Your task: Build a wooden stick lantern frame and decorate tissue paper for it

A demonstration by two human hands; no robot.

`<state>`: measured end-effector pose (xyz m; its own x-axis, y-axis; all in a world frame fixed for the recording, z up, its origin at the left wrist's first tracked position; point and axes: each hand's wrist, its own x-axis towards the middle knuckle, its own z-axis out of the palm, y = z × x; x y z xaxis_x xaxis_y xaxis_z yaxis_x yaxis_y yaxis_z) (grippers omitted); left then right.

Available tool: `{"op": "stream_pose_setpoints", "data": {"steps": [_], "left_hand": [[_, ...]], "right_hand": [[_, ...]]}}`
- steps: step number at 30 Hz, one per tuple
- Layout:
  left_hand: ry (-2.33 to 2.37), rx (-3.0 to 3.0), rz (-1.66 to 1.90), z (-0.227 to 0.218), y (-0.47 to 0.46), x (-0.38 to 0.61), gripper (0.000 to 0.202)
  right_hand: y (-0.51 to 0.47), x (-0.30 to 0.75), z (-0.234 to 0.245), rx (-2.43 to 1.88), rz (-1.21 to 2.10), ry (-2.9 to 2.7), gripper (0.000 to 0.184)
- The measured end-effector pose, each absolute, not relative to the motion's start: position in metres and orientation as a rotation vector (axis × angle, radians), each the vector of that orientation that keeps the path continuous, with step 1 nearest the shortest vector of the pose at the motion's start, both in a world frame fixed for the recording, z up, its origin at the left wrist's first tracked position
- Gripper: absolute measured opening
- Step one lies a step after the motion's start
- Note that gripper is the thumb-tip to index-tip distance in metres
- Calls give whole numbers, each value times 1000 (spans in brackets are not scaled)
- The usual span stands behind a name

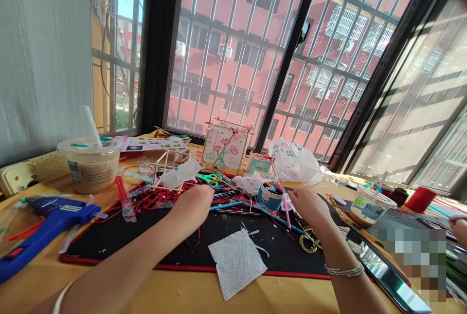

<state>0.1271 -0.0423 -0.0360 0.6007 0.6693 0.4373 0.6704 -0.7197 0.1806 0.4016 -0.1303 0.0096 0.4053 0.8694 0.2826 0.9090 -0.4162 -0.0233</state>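
My left hand (195,202) reaches forward over the black mat (146,236), fingers curled down among red string and coloured sticks; what it grips is hidden. Green-handled scissors (209,178) lie just beyond it. My right hand (308,207) is also curled, beside a round cup of coloured pens (270,195) and above gold scissors (309,242). A white square of cloth (236,261) lies on the mat's near edge between my arms.
A blue glue gun (44,229) lies at left, a drink cup with straw (91,163) behind it. A small painted lantern frame (224,147), a white plastic bag (295,163), a second drink cup (370,205) and a red spool (419,199) stand further back. Another person's hand (459,229) shows at right.
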Motion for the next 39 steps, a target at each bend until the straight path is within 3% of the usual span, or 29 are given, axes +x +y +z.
{"op": "stream_pose_setpoints", "data": {"steps": [12,21,26,28,31,35,39], "left_hand": [[-1384,-2743,-626,-52,7,114,27],[-1266,-2707,-681,-41,0,115,16],[-1069,-2682,-766,-32,-14,121,31],[-969,-2679,-779,-30,-18,124,34],[-846,-2688,-803,-29,-21,126,35],[-709,-2721,-847,-30,-20,126,34],[-666,-2723,-920,-31,-18,125,31]], "right_hand": [[-124,379,4,-2136,-511,-1541,34],[-120,366,-5,-1768,-510,-1649,31],[-122,350,-11,-1538,-384,-1800,24],[-122,343,-16,-1434,-278,-1872,29],[-120,334,-23,-1355,-164,-1979,36],[-116,330,-32,-1392,-118,-2049,21],[-114,330,-36,-1415,-65,-2012,25]]}}
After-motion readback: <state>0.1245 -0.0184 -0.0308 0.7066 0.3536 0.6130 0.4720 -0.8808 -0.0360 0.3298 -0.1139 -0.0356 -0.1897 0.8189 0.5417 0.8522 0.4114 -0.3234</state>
